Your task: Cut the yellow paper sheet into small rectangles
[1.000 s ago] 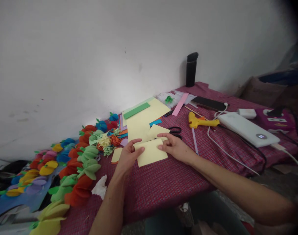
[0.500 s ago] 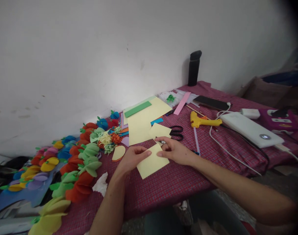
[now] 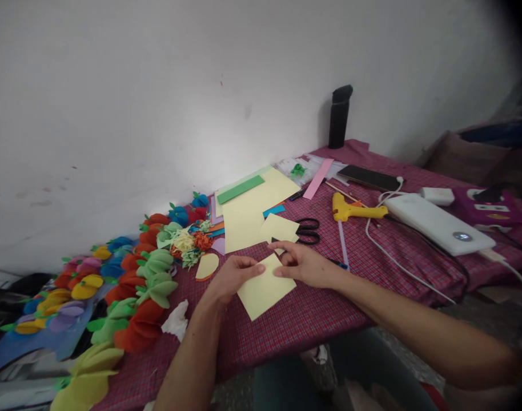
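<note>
Between my two hands is a square piece of pale yellow paper (image 3: 265, 294), held above the table's front part. My left hand (image 3: 237, 279) pinches its left edge, thumb on top and fingers underneath. On the opposite side my right hand (image 3: 306, 265) grips it by the upper right edge, with the index finger stretched out beyond the paper. Just behind the hands lie another yellow paper piece (image 3: 282, 228) and scissors with black handles (image 3: 309, 233), their blades partly covered. A rounded yellow paper cutout (image 3: 208, 266) rests to the left of my left hand.
Paper fruit shapes (image 3: 156, 262) crowd the left side. Large yellow sheets (image 3: 244, 228) carry a green strip (image 3: 240, 189). To the right are a yellow glue gun (image 3: 357, 212), a white power bank (image 3: 441, 222) with cables, a phone (image 3: 368, 177) and a black bottle (image 3: 338, 119).
The yellow paper has tilted slightly, its lower corner shifting down toward me. Both hands keep their hold on it with hardly any movement.
</note>
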`<state>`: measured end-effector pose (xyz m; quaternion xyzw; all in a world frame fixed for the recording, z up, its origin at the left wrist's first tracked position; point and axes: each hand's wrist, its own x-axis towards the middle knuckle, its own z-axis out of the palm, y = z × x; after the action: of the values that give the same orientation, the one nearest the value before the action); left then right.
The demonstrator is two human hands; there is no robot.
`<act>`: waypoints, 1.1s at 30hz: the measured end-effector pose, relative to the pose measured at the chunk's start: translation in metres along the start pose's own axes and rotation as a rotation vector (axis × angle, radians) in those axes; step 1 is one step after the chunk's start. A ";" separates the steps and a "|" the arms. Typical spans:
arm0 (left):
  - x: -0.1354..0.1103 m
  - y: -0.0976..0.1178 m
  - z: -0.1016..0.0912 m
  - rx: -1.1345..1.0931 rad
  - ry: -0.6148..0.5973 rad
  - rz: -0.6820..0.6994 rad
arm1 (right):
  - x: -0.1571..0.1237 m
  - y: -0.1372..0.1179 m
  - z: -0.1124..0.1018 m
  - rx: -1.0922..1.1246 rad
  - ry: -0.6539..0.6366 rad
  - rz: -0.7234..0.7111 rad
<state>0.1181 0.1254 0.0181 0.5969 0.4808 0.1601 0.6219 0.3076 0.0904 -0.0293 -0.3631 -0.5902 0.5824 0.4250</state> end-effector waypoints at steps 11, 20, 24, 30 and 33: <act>0.002 -0.003 0.013 0.033 -0.039 0.044 | -0.001 -0.011 0.002 -0.025 0.076 0.094; 0.000 -0.002 0.010 0.030 -0.038 0.088 | -0.001 -0.013 -0.003 -0.150 0.171 0.039; -0.001 -0.001 0.003 -0.016 0.017 0.123 | -0.001 -0.014 -0.009 -0.153 0.264 0.052; -0.002 0.001 0.003 -0.106 0.027 0.128 | 0.001 -0.016 -0.018 -0.101 0.429 0.027; -0.003 0.002 0.005 -0.087 0.022 0.118 | 0.002 -0.016 -0.019 -0.071 0.458 0.035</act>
<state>0.1213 0.1209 0.0200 0.5950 0.4442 0.2238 0.6313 0.3253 0.0982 -0.0141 -0.5109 -0.4918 0.4710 0.5247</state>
